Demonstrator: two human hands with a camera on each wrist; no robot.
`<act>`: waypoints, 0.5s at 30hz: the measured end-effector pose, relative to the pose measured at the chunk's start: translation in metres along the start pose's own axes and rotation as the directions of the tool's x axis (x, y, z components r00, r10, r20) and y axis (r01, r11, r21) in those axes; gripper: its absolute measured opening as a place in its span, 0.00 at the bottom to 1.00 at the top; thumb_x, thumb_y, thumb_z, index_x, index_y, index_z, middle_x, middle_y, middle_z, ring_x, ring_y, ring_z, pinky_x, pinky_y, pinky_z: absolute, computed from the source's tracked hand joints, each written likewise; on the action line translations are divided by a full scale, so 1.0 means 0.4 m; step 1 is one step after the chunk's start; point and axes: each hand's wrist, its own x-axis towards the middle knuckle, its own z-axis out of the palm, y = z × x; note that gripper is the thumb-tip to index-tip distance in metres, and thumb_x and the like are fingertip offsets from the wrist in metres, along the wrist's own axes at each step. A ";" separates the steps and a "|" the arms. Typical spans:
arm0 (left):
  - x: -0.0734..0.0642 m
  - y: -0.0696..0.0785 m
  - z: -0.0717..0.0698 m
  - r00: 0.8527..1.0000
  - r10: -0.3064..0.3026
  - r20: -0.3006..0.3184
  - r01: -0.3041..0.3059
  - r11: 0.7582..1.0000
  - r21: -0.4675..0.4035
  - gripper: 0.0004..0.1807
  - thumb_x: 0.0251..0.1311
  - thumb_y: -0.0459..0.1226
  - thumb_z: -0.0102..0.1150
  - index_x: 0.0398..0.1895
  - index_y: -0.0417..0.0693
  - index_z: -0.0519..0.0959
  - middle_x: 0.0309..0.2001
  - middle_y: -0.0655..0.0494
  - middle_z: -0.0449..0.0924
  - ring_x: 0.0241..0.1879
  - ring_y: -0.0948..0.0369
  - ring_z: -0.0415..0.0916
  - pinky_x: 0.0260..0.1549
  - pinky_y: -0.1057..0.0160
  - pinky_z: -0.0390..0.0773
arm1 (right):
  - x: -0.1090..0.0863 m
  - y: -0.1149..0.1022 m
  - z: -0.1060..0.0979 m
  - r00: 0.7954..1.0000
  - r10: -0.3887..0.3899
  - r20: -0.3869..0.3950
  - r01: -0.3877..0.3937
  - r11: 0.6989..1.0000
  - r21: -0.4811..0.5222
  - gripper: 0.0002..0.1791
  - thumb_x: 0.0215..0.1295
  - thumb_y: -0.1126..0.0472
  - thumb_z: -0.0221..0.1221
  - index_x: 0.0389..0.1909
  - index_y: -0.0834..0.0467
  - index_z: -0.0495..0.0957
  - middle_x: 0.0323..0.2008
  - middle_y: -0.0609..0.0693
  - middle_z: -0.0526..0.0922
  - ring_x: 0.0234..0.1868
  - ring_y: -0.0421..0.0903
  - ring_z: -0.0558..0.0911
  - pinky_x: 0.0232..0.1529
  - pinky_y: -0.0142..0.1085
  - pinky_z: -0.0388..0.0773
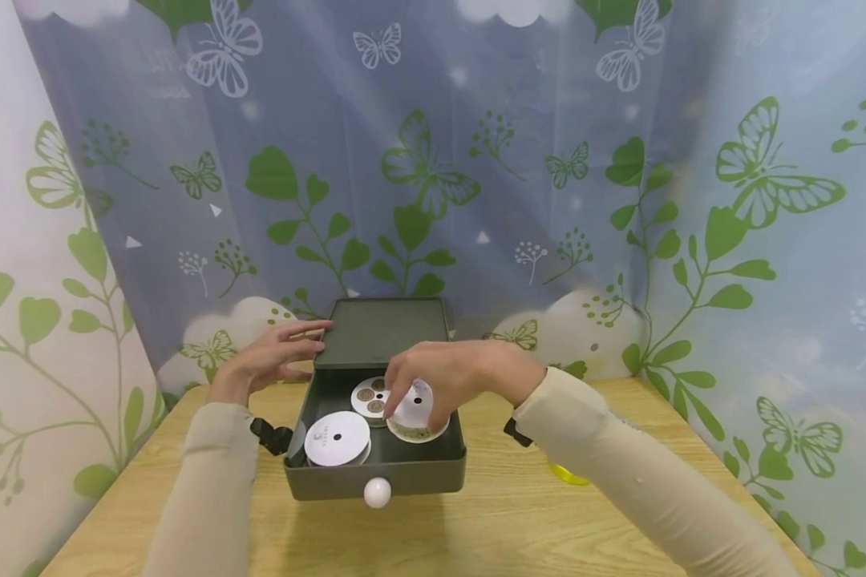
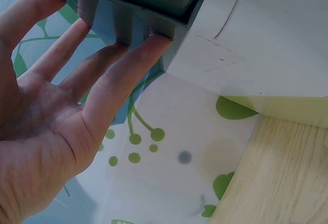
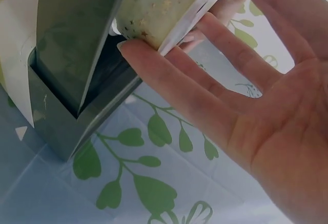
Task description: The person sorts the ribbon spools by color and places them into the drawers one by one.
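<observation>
A dark grey-green drawer box [image 1: 390, 332] stands on the table with its drawer [image 1: 375, 481] pulled out by a round white knob [image 1: 378, 493]. My left hand [image 1: 277, 357] has its fingers spread, fingertips resting on the box's left side; the left wrist view also shows this hand [image 2: 56, 111] at the box edge. Over the drawer's right half, my right hand [image 1: 451, 373] grips a white-sided ribbon spool [image 1: 410, 413]. Pale, star-dotted ribbon on this spool [image 3: 159, 8] shows in the right wrist view. Beside it lie a spool with brown round marks [image 1: 361, 405] and a white spool [image 1: 325, 449].
The box sits on a wood-grain table [image 1: 534, 521]. A yellow ring-shaped thing [image 1: 568, 474] is partly hidden under my right forearm. A patterned curtain [image 1: 520, 208] with leaves and butterflies rises behind and on both sides.
</observation>
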 end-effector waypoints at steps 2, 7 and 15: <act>0.001 -0.001 0.000 1.000 -0.001 -0.002 0.001 1.000 0.005 0.37 0.76 0.39 0.56 0.83 0.48 0.55 0.85 0.42 0.39 0.81 0.37 0.45 0.59 0.47 0.79 | 0.004 -0.001 0.003 1.000 0.002 0.011 -0.002 1.000 0.002 0.30 0.51 0.66 0.76 0.57 0.45 0.87 0.67 0.52 0.77 0.68 0.51 0.75 0.69 0.42 0.72; 0.004 -0.005 -0.001 1.000 -0.003 -0.003 0.003 1.000 0.009 0.37 0.76 0.40 0.57 0.83 0.49 0.55 0.85 0.42 0.39 0.81 0.37 0.45 0.58 0.47 0.79 | 0.015 -0.001 0.007 1.000 0.007 0.029 -0.007 1.000 -0.007 0.32 0.50 0.66 0.76 0.58 0.45 0.86 0.67 0.50 0.78 0.68 0.49 0.76 0.68 0.38 0.73; 0.004 -0.005 -0.002 1.000 -0.002 -0.005 0.002 1.000 0.016 0.37 0.76 0.40 0.57 0.83 0.49 0.55 0.85 0.43 0.40 0.81 0.36 0.43 0.55 0.52 0.81 | 0.025 -0.002 0.010 0.998 0.016 0.053 -0.016 1.000 -0.001 0.32 0.50 0.66 0.77 0.59 0.44 0.86 0.65 0.48 0.80 0.65 0.46 0.77 0.65 0.35 0.74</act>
